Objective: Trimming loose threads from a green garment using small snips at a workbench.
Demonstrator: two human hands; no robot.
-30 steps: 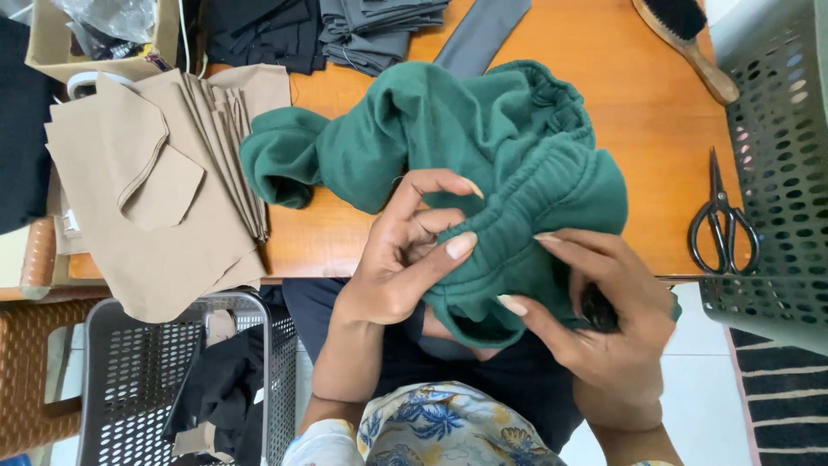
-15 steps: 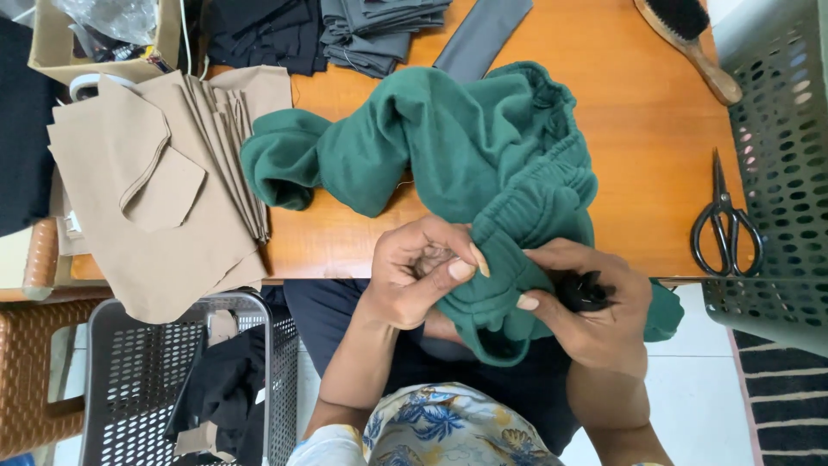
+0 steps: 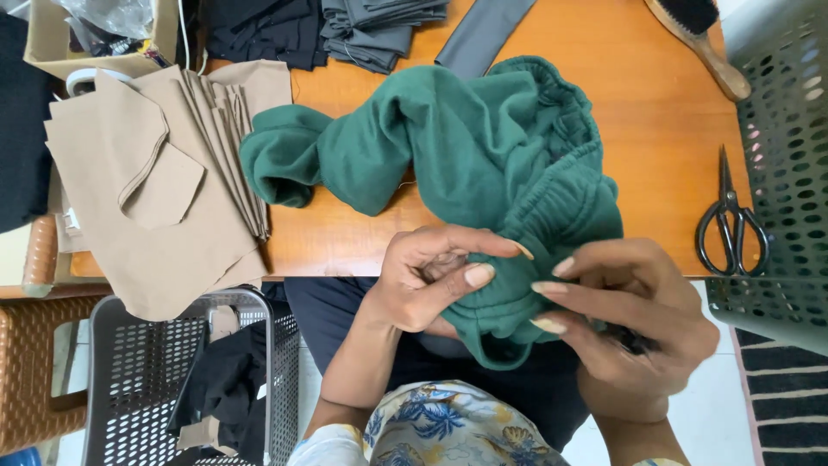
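Right, the green garment [image 3: 483, 164] is lying bunched across the wooden table [image 3: 638, 112], with one sleeve curling off to the left and its lower edge spilling over the near side into the person's lap. The left hand [image 3: 431, 280] is pinching a fold of that hanging edge, thumb and fingertips pressed together on the cloth. The right hand [image 3: 630, 324] is gripping the same fold from the other side, fingers curled around the fabric, and something small and dark is tucked in its palm, too hidden to make out.

Over to the containers: a grey perforated basket [image 3: 138, 380] is sitting at lower left with black cloth [image 3: 220, 388] heaped inside. A second perforated basket [image 3: 789, 173] is crowding the right edge, its contents out of sight. A cardboard box [image 3: 52, 47] at top left is holding crumpled clear plastic.

Around them, tan fabric pieces [image 3: 147, 190] are overhanging the table's left end, folded grey cloth [image 3: 379, 26] is stacked at the far side, black scissors [image 3: 731, 220] are lying just beside the right basket, and a brush [image 3: 699, 34] is resting at top right.
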